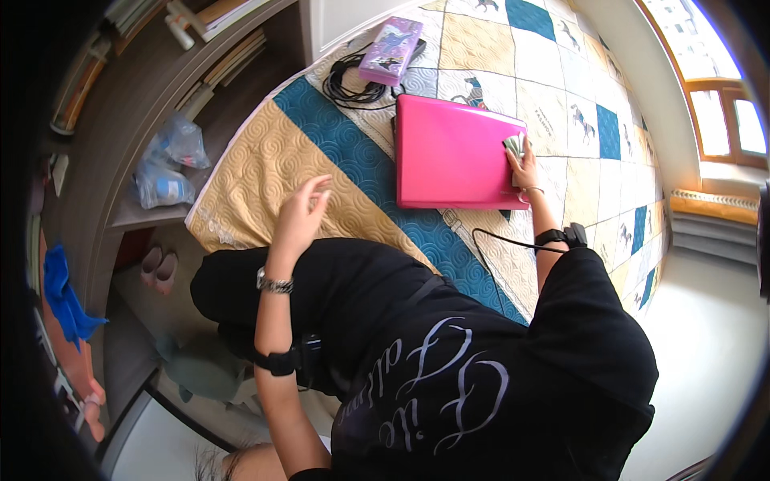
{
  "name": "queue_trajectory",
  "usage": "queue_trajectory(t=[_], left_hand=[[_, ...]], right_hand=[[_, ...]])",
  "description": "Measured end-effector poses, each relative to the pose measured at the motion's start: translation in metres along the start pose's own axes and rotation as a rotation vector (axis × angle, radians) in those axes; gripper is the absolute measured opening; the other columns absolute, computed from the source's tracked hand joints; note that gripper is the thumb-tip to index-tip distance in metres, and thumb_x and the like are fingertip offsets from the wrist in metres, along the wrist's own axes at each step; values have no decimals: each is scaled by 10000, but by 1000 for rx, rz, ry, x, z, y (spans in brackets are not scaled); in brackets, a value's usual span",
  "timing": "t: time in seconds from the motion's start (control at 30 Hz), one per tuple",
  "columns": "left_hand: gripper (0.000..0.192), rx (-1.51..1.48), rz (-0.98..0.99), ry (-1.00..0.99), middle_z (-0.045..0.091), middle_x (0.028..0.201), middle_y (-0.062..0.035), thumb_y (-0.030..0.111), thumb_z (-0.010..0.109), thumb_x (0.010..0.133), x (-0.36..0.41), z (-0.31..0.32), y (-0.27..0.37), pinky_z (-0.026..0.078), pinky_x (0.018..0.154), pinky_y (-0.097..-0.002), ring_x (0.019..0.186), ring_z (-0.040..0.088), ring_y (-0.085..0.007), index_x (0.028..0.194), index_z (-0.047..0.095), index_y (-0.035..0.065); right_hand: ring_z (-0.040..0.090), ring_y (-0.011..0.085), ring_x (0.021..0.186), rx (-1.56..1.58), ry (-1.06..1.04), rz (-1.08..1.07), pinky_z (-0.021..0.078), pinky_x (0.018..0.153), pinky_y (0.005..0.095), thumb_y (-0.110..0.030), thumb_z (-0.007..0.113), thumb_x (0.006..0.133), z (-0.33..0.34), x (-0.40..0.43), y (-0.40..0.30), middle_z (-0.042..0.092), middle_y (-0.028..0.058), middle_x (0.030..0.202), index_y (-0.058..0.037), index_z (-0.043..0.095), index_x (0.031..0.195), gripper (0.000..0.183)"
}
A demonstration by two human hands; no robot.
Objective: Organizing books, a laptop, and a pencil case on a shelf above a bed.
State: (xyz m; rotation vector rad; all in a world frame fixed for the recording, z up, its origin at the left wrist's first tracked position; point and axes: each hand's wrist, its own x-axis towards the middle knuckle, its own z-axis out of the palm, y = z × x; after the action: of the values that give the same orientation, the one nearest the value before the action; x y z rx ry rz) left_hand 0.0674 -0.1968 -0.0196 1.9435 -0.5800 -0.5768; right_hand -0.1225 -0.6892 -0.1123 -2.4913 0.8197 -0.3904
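Observation:
A glossy pink laptop (460, 156) lies with its lid down on a quilted bedspread (475, 42). My right hand (524, 167) rests at the right edge of the lid and grips a crumpled pale green and white cloth (515, 144) against it. Over the tan border of the bedspread hangs my left hand (302, 210), fingers parted and bent, holding nothing. It is left of the laptop and apart from it.
Behind the laptop, a purple pencil case (392, 51) sits by a coiled black cable (352, 78). At left, a wooden shelf unit (129, 114) holds books (234, 57) and plastic bags (165, 174). Pink slippers (159, 269) stand on the floor. A thin cord (502, 237) runs from my right wristband.

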Motion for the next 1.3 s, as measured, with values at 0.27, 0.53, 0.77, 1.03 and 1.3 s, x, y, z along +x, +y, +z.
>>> queue_trajectory(t=[0.27,0.53,0.77,1.03,1.3], left_hand=[[424,-56,-51,-277,574,1167,-187,255,554,907,48,101,-18,497,797,-333,878,635,-226,1212,488,-31],[473,-57,-62,-103,587,1097,-251,366,562,886,73,127,-17,470,844,-391,969,599,-339,1088,516,-60],[628,67,-49,-210,603,994,-271,525,620,793,91,123,-23,472,794,-422,902,605,-376,998,535,-63],[472,-259,-155,-217,610,777,-86,450,667,815,74,91,-48,462,647,-276,707,551,-123,811,533,-2],[865,-195,-398,-109,451,1318,-243,520,580,846,49,31,-76,332,1031,-347,1234,448,-284,1340,277,-124]], right_hand=[[477,331,1163,56,66,481,410,935,441,-440,618,832,-22,-8,-1,564,201,1184,-144,406,1369,648],[583,279,929,-12,147,208,475,823,358,-442,719,750,-16,3,-15,545,152,1087,-35,574,1132,577],[526,127,714,257,-47,614,441,681,261,-582,692,724,-10,32,22,597,57,767,14,609,886,623],[566,112,737,519,-24,539,468,640,239,-398,711,798,-33,-13,-75,617,82,849,-1,508,1067,521],[601,115,883,971,-267,538,491,701,239,-288,665,853,39,-46,-110,629,76,1020,-30,517,1205,461]])
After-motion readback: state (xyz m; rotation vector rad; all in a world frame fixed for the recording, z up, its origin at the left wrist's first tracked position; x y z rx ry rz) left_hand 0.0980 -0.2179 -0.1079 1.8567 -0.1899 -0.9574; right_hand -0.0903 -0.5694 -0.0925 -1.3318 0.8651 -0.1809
